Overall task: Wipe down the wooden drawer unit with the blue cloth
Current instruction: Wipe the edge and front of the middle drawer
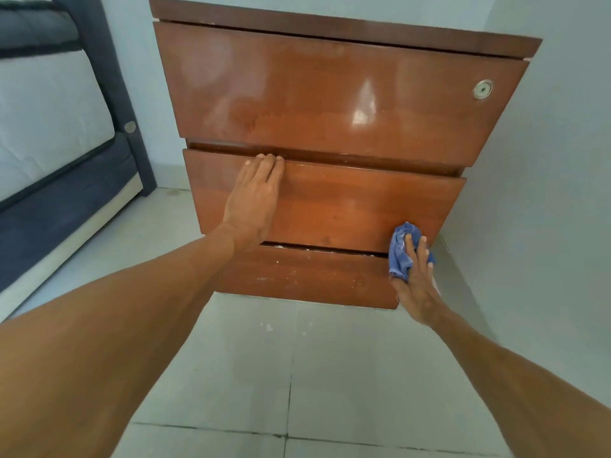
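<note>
The wooden drawer unit [330, 104] stands on the floor before me, with three reddish-brown drawer fronts and a round metal lock [482, 89] at the top drawer's right. My left hand [253, 200] lies flat on the middle drawer front, fingertips at its upper edge. My right hand [417, 279] presses the crumpled blue cloth [401, 246] against the unit's lower right corner, where the middle and bottom drawers meet. Damp streaks show on the top drawer front.
A bed with a white mattress [43, 120] and dark blue frame [109, 77] stands to the left. A pale wall [545, 160] runs close along the unit's right side. Pale floor tiles [297, 375] stretch below me.
</note>
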